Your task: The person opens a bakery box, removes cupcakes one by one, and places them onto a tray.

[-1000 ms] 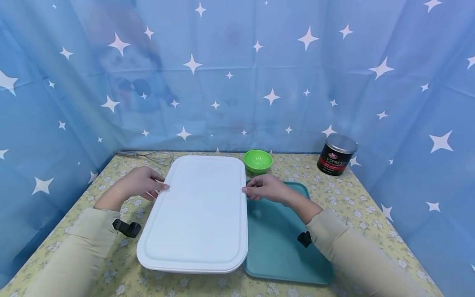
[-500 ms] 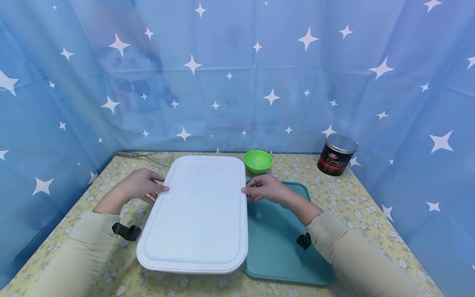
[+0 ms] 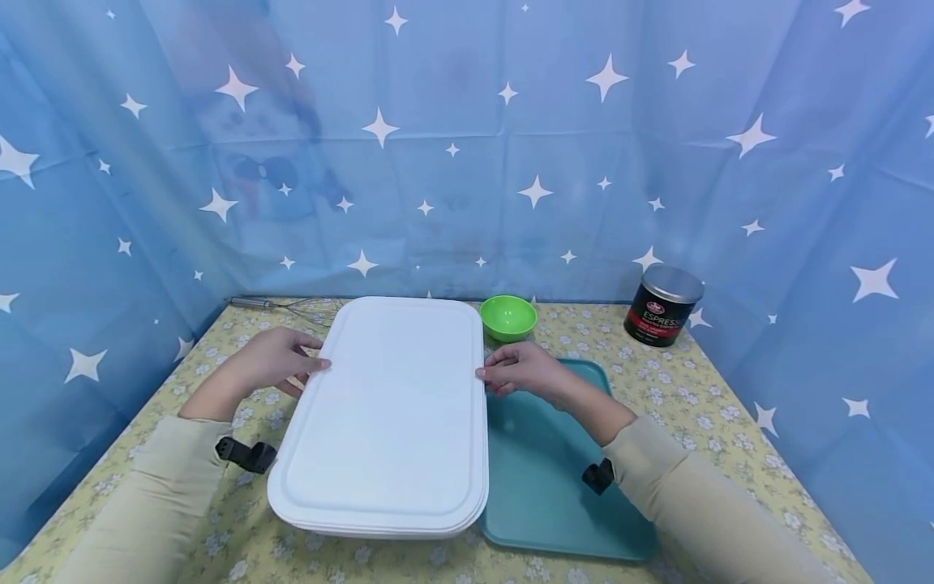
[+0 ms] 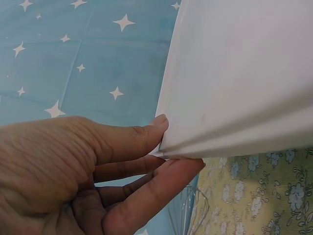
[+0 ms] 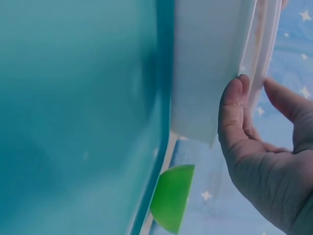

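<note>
A large white cutting board (image 3: 394, 410) is held up over the table, its right edge above the teal tray (image 3: 554, 487). My left hand (image 3: 280, 365) pinches the board's left edge (image 4: 205, 137), thumb on top and fingers underneath. On the opposite side my right hand (image 3: 514, 373) grips the right edge (image 5: 244, 63) the same way, just above the tray (image 5: 78, 117). The underside of the board shows in both wrist views.
A green bowl (image 3: 507, 316) sits behind the tray, also seen as the green bowl (image 5: 171, 198). A black espresso tin (image 3: 661, 304) stands at the back right. A wire whisk (image 3: 292, 307) lies at the back left. Blue starred cloth walls in the flowered table.
The board has risen a little, its far end now higher and covering more of the back edge of the table. Both hands kept their hold.
</note>
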{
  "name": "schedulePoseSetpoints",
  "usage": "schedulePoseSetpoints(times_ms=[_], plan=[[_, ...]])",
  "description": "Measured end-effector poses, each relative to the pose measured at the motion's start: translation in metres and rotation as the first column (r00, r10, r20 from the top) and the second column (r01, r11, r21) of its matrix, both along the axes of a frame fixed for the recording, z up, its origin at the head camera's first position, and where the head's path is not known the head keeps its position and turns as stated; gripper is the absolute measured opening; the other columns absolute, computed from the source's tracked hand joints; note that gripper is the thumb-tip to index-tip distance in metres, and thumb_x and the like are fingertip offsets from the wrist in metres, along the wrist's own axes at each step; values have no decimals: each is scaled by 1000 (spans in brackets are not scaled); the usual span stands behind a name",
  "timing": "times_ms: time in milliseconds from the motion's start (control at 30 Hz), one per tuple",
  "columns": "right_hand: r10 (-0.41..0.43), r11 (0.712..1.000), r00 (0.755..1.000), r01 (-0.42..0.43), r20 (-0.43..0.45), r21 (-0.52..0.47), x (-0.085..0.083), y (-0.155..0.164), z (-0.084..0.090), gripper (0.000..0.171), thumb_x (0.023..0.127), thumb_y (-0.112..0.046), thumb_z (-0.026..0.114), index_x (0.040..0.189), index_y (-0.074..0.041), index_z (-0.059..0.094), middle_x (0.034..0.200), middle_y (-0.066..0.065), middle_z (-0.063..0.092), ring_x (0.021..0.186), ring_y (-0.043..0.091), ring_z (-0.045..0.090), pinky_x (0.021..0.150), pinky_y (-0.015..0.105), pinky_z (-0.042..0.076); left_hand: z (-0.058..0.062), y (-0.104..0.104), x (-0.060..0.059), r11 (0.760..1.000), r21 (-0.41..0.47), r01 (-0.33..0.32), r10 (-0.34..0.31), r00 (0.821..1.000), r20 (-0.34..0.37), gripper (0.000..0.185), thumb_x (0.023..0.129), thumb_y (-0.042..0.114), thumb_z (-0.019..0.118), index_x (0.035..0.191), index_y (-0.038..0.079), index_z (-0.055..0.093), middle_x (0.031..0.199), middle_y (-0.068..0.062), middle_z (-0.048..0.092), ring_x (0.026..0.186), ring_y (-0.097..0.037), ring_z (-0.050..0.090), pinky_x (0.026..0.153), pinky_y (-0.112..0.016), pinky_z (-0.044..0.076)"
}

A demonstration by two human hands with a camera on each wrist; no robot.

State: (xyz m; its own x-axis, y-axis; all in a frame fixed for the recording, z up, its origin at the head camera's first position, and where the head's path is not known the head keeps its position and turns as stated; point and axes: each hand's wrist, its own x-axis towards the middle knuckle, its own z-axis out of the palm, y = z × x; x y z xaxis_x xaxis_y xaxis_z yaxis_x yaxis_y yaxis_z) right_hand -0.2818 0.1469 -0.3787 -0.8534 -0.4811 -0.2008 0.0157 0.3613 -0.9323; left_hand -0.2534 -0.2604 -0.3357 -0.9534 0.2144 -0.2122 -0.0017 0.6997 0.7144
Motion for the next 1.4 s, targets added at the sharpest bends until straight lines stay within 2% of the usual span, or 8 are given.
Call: schedulePoseSetpoints(times_ms=[233, 467, 900, 1100, 1233, 1400], plan=[[-25, 999, 999, 26, 27, -37, -1, -3, 3, 35, 95, -24, 72, 119, 1, 65, 103, 14, 72, 102, 36, 69, 95, 57, 52, 5, -2, -1, 1000, -3, 2, -2, 1000, -25, 62, 97, 25, 69, 143, -11, 47, 101, -17, 69, 83, -24, 72, 68, -39, 62], [-33, 999, 999, 33, 10, -38, -2, -7, 7, 36, 95, -27, 72, 119, 0, 65, 102, 14, 72, 92, 26, 71, 96, 56, 51, 10, -8, -3, 1000, -17, -1, 1, 999, -38, 60, 98, 25, 68, 144, -7, 49, 101, -15, 70, 83, -23, 71, 69, -39, 62], [-40, 998, 999, 41, 17, -40, -4, -19, 15, 43, 92, -28, 75, 122, -1, 63, 106, 14, 71, 97, 29, 71, 97, 54, 52, 24, -14, 2, 1000, -29, -11, 9, 999, -47, 60, 98, 24, 68, 144, -8, 48, 102, -17, 70, 85, -25, 72, 69, -38, 62], [14, 998, 1000, -13, 12, -54, -8, -38, 24, 45, 93, -28, 75, 126, -2, 59, 111, 13, 70, 109, 37, 67, 98, 52, 52, 33, -32, 4, 997, -63, -40, 37, 998, -49, 65, 98, 26, 67, 147, -10, 43, 106, -19, 70, 85, -24, 71, 71, -41, 62], [57, 995, 998, -56, 8, -78, -11, -54, 31, 48, 94, -26, 73, 132, -2, 55, 117, 13, 69, 107, 32, 69, 100, 51, 51, 42, -48, 4, 994, -83, -70, 65, 996, -54, 65, 98, 28, 67, 147, -8, 45, 106, -18, 69, 85, -22, 71, 71, -41, 62], [99, 990, 995, -97, 10, -100, -14, -79, 38, 48, 96, -21, 71, 136, -1, 54, 121, 12, 67, 105, 25, 70, 99, 46, 53, 51, -72, 5, 987, -128, -100, 91, 993, -72, 66, 99, 31, 66, 148, -8, 43, 112, -24, 65, 86, -23, 71, 70, -40, 62]])
